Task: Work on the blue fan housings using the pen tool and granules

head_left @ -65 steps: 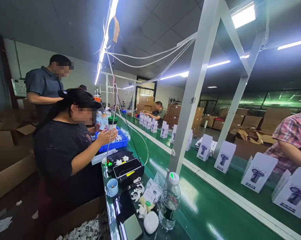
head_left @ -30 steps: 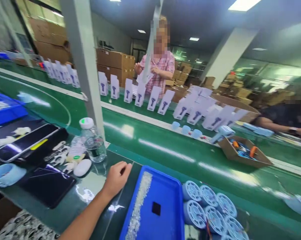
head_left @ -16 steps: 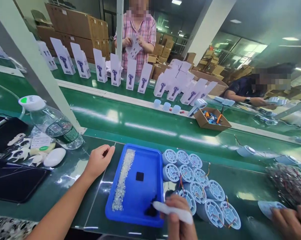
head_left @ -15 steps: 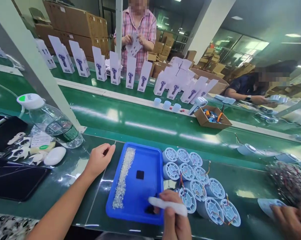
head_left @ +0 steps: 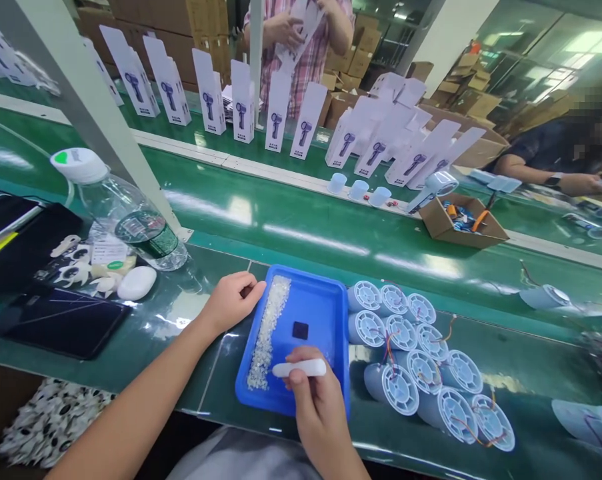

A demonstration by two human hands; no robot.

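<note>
My right hand grips a white, pen-shaped piece between thumb and fingers, low over a blue tray. The piece's narrower end points left, towards a long strip of small clear bits along the tray's left side. A small black square lies on the tray floor just beyond my fingers. My left hand rests loosely closed beside the tray's upper left edge, with nothing visible in it. The inner side of that fist is partly hidden.
Several light-blue round housings with thin wires stand right of the tray. A water bottle, a white mouse-shaped item and a dark tablet are at left. White boxes line the far ledge near a cardboard box; two people are beyond.
My right hand and the white piece have moved left from the tray's right edge to over its lower middle. The view has shifted; the other person's hand at lower right has left the frame.
</note>
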